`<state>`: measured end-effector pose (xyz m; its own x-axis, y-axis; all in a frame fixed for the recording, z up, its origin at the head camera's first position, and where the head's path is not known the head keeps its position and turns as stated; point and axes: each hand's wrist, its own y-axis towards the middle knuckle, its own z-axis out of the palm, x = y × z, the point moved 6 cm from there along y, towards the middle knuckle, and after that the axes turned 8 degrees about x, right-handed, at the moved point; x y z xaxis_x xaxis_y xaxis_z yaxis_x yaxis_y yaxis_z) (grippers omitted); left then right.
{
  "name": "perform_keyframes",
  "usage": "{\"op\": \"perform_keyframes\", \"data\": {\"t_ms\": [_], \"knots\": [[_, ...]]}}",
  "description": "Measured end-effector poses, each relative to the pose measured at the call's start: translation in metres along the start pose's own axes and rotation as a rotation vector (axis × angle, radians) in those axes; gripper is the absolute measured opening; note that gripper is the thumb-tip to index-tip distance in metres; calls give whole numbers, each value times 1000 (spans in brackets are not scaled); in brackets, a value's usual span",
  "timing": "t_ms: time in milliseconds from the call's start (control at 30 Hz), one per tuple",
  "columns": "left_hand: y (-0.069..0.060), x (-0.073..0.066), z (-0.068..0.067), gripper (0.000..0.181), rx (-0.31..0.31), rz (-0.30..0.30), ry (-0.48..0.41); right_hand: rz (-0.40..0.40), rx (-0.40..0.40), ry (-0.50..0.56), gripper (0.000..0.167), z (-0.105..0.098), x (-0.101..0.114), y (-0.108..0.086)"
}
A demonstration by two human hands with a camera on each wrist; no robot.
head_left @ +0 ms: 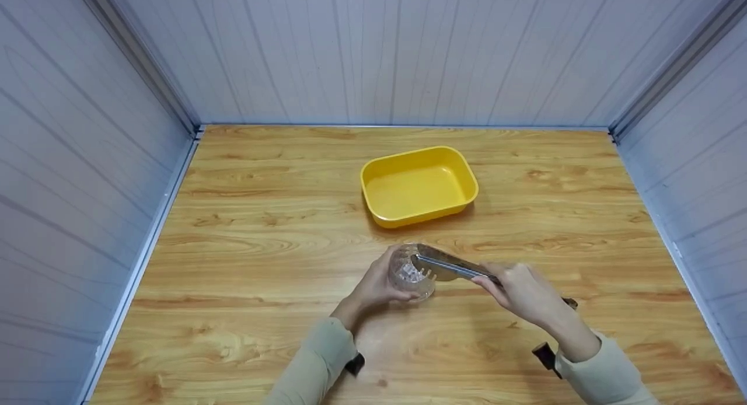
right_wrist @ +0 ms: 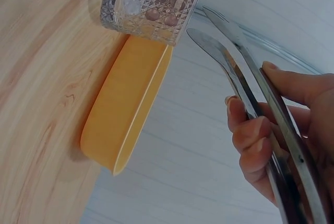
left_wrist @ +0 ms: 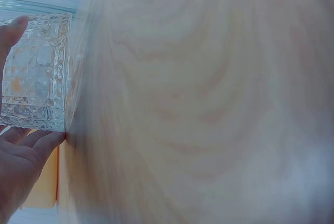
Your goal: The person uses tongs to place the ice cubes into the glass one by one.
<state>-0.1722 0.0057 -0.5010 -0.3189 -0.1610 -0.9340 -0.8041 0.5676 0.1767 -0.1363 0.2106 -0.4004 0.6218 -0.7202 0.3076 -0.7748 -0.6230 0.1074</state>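
A clear cut-glass tumbler (head_left: 415, 287) stands on the wooden table, its patterned wall (left_wrist: 39, 72) close up in the left wrist view. My left hand (head_left: 373, 281) holds it from the side, fingers and thumb curved around the wall. Metal tongs (head_left: 458, 267) are in my right hand (head_left: 524, 293), gripped between thumb and fingers. Their two tips are apart and lie just over the mouth of the tumbler (right_wrist: 156, 4), with nothing visible between them. Some clear, shiny shapes show inside the glass in the head view, but I cannot tell what they are.
A yellow rectangular tub (head_left: 373, 209) sits behind the tumbler, and its inside shows bare. Pale panel walls (head_left: 373, 55) enclose the wooden table (head_left: 245, 241) at the back and both sides. A dark strap end (head_left: 545, 357) hangs by the right sleeve.
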Motion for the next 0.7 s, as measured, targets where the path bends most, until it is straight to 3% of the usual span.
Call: {"op": "perform_keyframes", "data": {"t_ms": [467,700], "knots": [[0,1,1,92,-10,25,-10,69,-75,118,26,8,-6,-7],[0,1,1,92,-8,9,-10,109,-141,169,29,11,-10,-9]]}}
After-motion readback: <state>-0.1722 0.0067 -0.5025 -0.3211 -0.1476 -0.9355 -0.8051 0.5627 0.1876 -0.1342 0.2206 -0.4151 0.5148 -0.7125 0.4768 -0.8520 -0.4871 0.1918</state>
